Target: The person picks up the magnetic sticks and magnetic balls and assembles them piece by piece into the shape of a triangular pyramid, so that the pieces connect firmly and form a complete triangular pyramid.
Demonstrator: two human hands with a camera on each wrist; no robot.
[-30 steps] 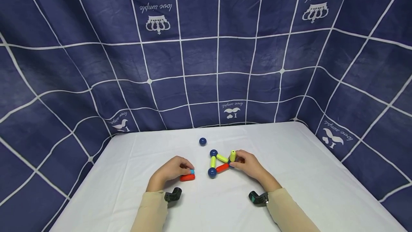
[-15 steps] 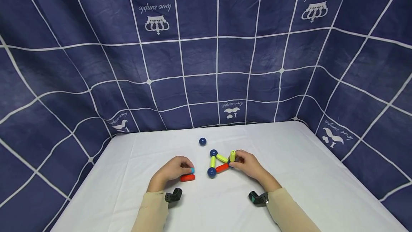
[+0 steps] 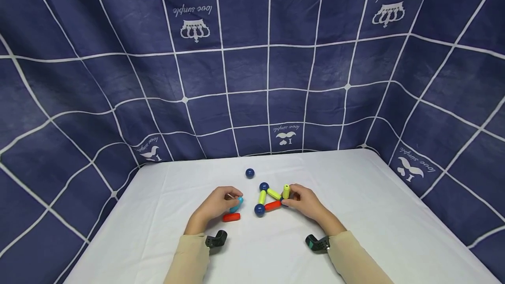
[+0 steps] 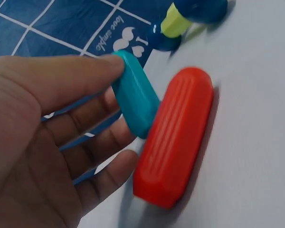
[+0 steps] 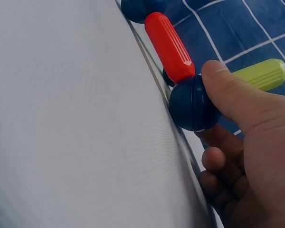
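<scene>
Between thumb and fingertips my left hand (image 3: 216,203) pinches a light blue rod (image 4: 135,97), held tilted above the table. Just below that hand a loose red rod (image 3: 231,217) lies on the cloth. My right hand (image 3: 307,203) grips a dark blue ball (image 5: 192,105) at the right corner of a triangle. From this ball a yellow-green rod (image 3: 286,191) stands up; the thumb hides their joint in the right wrist view. The triangle's other corners are a far blue ball (image 3: 264,186) and a near blue ball (image 3: 259,210), linked by two yellow-green rods and a red rod (image 3: 273,205).
A separate dark blue ball (image 3: 250,173) sits toward the back of the white-covered table (image 3: 335,249). A navy curtain (image 3: 244,69) with white grid lines hangs behind the table and along both sides.
My left hand has moved slightly forward and right, raising the light blue rod away from the loose red one, so more of it shows. The right hand and triangle have stayed put.
</scene>
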